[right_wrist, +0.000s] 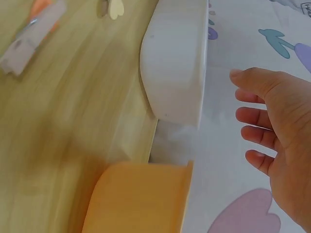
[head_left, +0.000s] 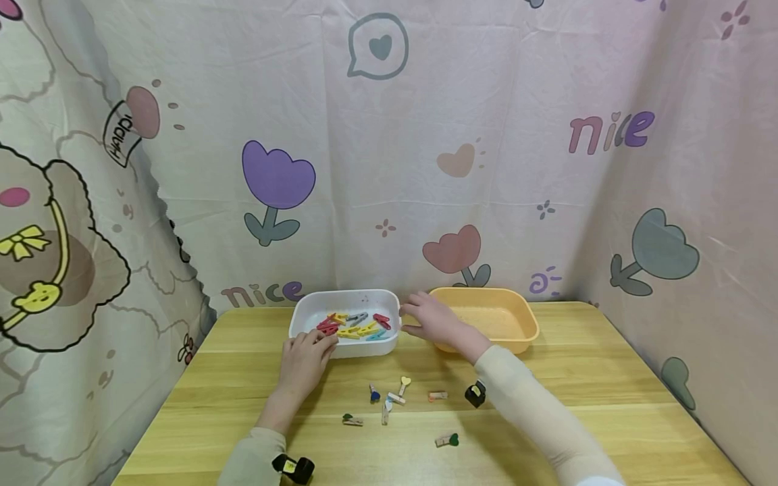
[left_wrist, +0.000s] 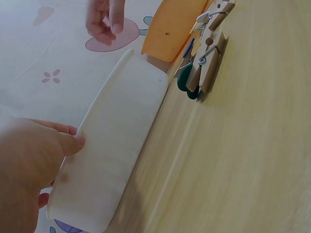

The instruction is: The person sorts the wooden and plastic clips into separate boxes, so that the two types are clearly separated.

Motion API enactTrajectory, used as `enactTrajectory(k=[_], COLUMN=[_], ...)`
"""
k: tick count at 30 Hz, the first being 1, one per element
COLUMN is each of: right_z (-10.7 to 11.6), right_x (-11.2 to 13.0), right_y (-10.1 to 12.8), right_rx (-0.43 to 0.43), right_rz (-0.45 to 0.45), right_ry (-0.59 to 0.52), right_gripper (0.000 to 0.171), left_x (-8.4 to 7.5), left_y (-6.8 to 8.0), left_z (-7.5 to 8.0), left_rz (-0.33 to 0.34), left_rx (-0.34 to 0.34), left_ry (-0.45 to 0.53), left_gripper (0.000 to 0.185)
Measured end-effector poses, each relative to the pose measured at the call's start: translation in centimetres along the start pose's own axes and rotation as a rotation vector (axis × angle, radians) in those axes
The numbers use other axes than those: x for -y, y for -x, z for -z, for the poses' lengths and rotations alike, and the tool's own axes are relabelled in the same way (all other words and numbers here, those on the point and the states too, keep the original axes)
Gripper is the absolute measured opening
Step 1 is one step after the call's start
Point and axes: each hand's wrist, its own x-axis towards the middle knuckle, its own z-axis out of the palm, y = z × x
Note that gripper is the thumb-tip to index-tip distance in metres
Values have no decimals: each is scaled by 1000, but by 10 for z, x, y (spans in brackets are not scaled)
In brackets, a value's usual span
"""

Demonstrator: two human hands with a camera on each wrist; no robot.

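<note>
Two bins sat side by side at the back of the surface [head_left: 547,405]: I had a white bin [head_left: 310,307] on the left, filled with coloured pegs [head_left: 355,325], and an orange bin [head_left: 523,317] on the right. My left hand [head_left: 304,358] rested at the white bin's near left corner, thumb against its wall, fingers over the rim; I could not tell how firmly it held. My right hand [head_left: 425,317] hovered at the gap between the bins, fingers spread loosely and holding nothing, just beside the white bin's right end. Several small wooden pegs [head_left: 389,398] lay scattered on the surface nearer me, apart from both bins.
</note>
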Motion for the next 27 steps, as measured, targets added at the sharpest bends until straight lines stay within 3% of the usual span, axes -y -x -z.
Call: enactTrajectory(k=[16,27], right_z=[15,19], right_x=[-17,-27], right_y=[47,82], right_rx=[-176,-197], right_rz=[12,-99], right_ry=[28,26], right_gripper=[24,25], left_x=[0,-1], left_y=[1,-1], left_z=[4,3], left_rz=[34,31], left_rx=[50,53], left_ry=[20,15], left_gripper=[20,19])
